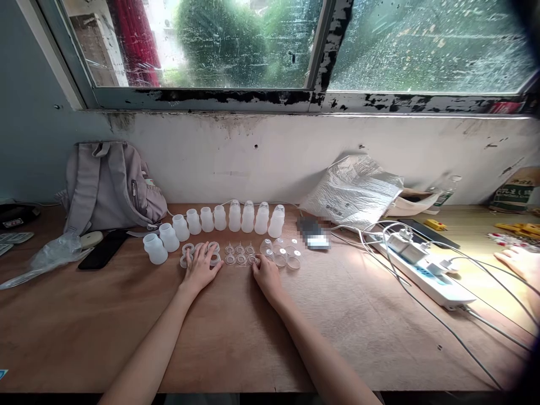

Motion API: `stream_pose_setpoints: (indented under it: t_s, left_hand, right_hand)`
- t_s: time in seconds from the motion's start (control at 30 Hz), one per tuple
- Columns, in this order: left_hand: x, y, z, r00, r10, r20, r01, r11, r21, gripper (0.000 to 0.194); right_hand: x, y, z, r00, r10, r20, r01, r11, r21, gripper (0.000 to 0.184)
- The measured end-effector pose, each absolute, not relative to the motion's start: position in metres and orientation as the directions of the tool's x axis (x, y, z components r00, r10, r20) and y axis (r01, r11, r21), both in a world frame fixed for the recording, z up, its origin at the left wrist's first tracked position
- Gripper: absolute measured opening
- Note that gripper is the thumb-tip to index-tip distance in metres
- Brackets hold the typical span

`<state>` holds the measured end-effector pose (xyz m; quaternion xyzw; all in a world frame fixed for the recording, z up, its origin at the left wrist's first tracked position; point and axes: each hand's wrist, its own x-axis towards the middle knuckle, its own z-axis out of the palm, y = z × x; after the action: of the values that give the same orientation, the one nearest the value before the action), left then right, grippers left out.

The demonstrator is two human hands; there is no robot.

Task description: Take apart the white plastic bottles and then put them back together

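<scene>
My left hand (202,269) lies with fingers spread over a cluster of white screw rings (184,261), partly covering them. My right hand (267,275) has its fingers curled together at the edge of a clear bottle nipple (252,260), the end one of two short rows; the fingertips are partly hidden. Just right of that hand stand several clear dome caps (293,262). Behind both hands, frosted baby bottles form a curved line: open bottle bodies (181,228) on the left and middle, and several bottles with domed tops (262,218) on the right.
A grey backpack (109,185), black phone (102,250) and plastic bag (53,259) sit left. To the right are a silver bubble mailer (354,191), a blurred-out item (314,233), and a power strip (422,270) with loose cables. Another person's hand (517,261) shows at far right.
</scene>
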<state>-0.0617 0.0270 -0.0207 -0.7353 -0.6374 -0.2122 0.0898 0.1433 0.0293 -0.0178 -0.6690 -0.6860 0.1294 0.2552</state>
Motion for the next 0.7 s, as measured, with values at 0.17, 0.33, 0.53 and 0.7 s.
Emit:
stream_pose_setpoints:
  t_s: [0.17,0.33,0.53,0.7]
  left_hand:
    - [-0.057,0.027,-0.023,0.093,0.906,0.413,0.977,-0.163,0.138,0.048]
    - [-0.054,0.027,-0.023,0.098,0.903,0.419,0.977,-0.168,0.133,0.045]
    - [-0.055,0.026,-0.02,0.107,0.88,0.463,0.964,-0.205,0.167,0.039]
    - [-0.052,0.032,-0.009,0.098,0.83,0.549,0.927,-0.276,0.252,0.03]
  right_hand:
    - [0.141,0.032,-0.019,0.049,0.986,0.158,0.879,0.032,-0.475,0.028]
    - [0.14,0.033,-0.02,0.037,0.987,0.156,0.88,0.042,-0.474,0.027]
    - [0.141,0.031,-0.021,0.036,0.978,0.204,0.86,0.074,-0.505,0.027]
    - [0.145,0.028,-0.023,0.033,0.956,0.29,0.8,0.149,-0.581,0.024]
